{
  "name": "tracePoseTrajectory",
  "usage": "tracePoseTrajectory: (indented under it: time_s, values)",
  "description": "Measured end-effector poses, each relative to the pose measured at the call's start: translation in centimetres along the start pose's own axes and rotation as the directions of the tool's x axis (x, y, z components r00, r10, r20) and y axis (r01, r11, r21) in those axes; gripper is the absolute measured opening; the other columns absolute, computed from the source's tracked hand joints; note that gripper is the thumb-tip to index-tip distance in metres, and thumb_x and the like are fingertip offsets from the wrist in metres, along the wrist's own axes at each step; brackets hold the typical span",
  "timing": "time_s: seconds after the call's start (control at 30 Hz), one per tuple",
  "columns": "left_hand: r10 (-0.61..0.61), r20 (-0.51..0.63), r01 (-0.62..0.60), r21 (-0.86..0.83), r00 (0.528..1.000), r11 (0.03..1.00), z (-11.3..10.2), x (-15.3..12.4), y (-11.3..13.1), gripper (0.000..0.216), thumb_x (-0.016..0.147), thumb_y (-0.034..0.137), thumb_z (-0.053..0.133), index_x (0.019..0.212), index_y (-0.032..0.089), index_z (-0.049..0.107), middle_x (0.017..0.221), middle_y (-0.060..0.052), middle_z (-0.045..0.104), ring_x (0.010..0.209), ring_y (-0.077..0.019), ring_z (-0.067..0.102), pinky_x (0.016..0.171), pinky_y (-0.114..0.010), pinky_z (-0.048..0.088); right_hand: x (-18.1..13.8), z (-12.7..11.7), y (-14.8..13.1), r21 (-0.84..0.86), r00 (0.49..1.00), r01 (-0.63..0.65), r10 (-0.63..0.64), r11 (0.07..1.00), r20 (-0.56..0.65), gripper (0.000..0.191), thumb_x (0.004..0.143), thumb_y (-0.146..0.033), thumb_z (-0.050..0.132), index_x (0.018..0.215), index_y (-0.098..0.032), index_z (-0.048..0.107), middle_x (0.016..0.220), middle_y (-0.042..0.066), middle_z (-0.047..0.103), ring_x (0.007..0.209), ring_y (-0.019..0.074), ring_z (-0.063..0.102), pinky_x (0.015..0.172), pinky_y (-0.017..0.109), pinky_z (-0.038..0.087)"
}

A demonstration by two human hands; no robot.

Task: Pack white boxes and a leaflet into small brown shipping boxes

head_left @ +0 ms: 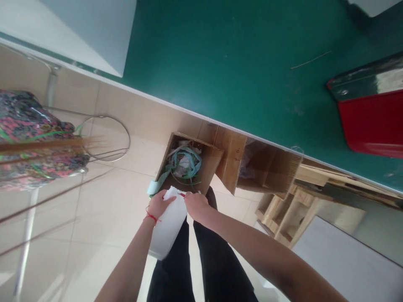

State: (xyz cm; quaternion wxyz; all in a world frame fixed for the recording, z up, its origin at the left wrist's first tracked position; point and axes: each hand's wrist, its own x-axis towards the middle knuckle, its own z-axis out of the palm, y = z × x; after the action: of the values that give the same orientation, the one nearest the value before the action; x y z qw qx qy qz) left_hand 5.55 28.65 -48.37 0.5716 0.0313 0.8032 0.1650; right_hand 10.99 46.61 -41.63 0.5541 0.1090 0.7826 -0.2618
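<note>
A smooth white item (168,228), perhaps a stack of sheets or a box, is held over my legs at the lower middle. My left hand (159,203), with a red string at its wrist, grips the upper left side of it, thumb on top. My right hand (195,205) is closed at its upper right corner, around a small red tool (181,194) whose kind I cannot make out; its tip points to the left, onto the white surface. Just beyond both hands stands an open cardboard box (211,161) with pale blue-green strips (195,163) and clear scraps inside.
A green table (220,63) spans the top, bearing a red box (374,121) and a white panel (85,33). Another cardboard box (270,167) and wooden pallets (292,214) stand partly under it. At left are a flower-patterned bundle (37,142) and a wire ring (129,138).
</note>
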Motion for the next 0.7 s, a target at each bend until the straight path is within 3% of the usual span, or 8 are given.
tracePoseTrajectory:
  time_s: [0.17,0.33,0.53,0.7]
  values:
    - [-0.037,-0.026,0.037,-0.008,0.999,0.999,-0.2,-0.4,-0.4,0.031,0.083,0.045,0.064,0.101,0.021,0.068,0.091,-0.001,0.072,0.086,-0.022,0.066,0.077,-0.03,0.047,-0.8,-0.7,0.6,0.024,0.999,0.014,-0.015,1.0,0.04,0.024,0.099,-0.011,0.045,0.111,-0.007,0.065,0.108,0.02,0.073,0.104,0.0296,0.071,0.085,0.039,0.06]
    - [0.009,-0.001,-0.009,-0.025,1.0,1.0,0.4,-0.4,0.0,0.031,0.084,0.046,0.062,0.102,0.021,0.069,0.093,0.0,0.072,0.086,-0.0203,0.066,0.077,-0.029,0.047,-2.0,-1.5,0.5,0.008,0.998,-0.013,0.012,1.0,0.068,0.027,0.097,-0.009,0.045,0.115,-0.002,0.065,0.109,0.024,0.072,0.104,0.0313,0.071,0.084,0.04,0.061]
    - [-0.015,-0.026,0.017,0.043,1.0,0.999,0.9,-0.6,0.2,0.028,0.086,0.04,0.065,0.104,0.019,0.068,0.09,-0.003,0.071,0.085,-0.0222,0.065,0.072,-0.03,0.043,-0.1,-0.9,-0.1,0.002,0.996,0.006,-0.006,1.0,0.089,0.031,0.095,-0.004,0.044,0.113,-0.006,0.069,0.113,0.023,0.071,0.108,0.0299,0.07,0.087,0.04,0.06]
    - [-0.033,-0.025,0.034,0.061,0.999,0.998,0.9,-1.2,0.6,0.025,0.089,0.037,0.065,0.106,0.019,0.067,0.09,-0.003,0.07,0.084,-0.0198,0.064,0.072,-0.028,0.043,-1.5,-0.8,1.2,0.0,0.994,0.007,-0.007,1.0,0.11,0.028,0.098,-0.011,0.047,0.115,-0.006,0.068,0.11,0.021,0.072,0.107,0.0313,0.07,0.087,0.041,0.061]
